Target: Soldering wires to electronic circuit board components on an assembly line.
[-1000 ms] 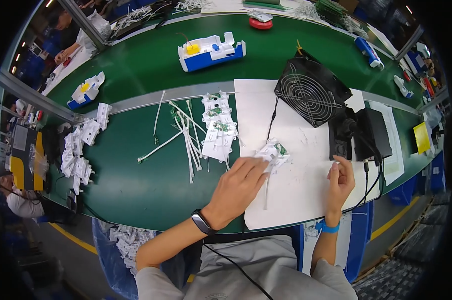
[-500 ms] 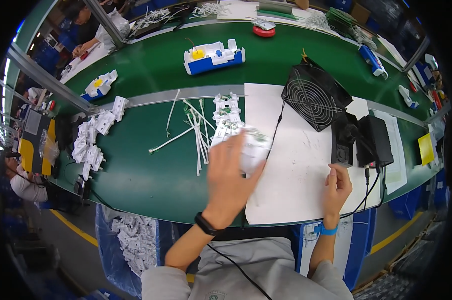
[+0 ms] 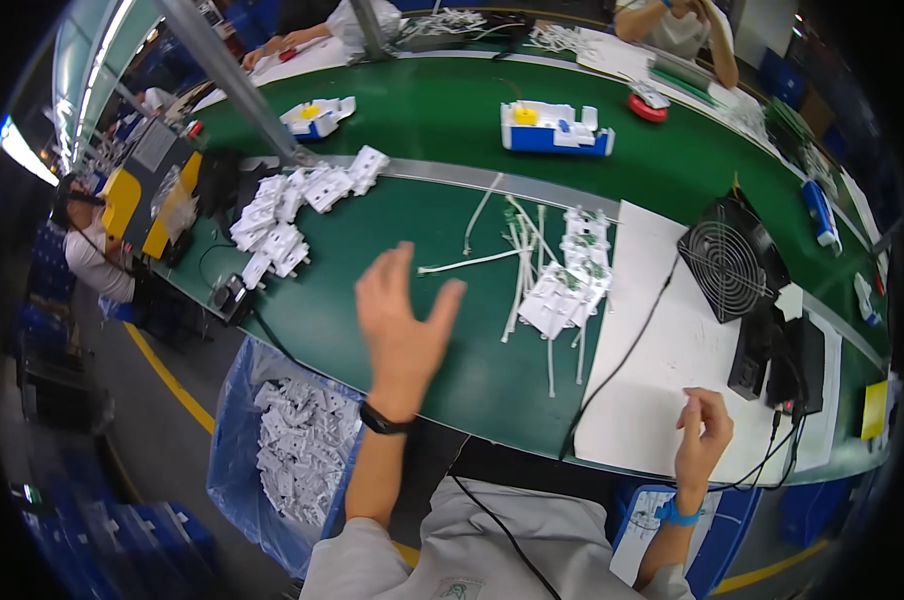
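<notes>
My left hand is over the green mat with its fingers spread and nothing in it. It lies between a pile of white plastic housings on the left and loose white cables on the right. Beside the cables, several white parts with green circuit boards are stacked at the edge of a white sheet. Above that sheet's right part, my right hand is closed, fingers curled toward the thumb. Whatever it may hold is hidden.
A black fan and a black power box with cords stand at the right. Blue-and-white units sit on the far green surface. Below the left edge hangs a blue-lined bin of white parts. Other people work across the table.
My left hand has let go of the white part, now on the stack, and moved left with its fingers spread. My right hand stays curled. The whole view has turned left.
</notes>
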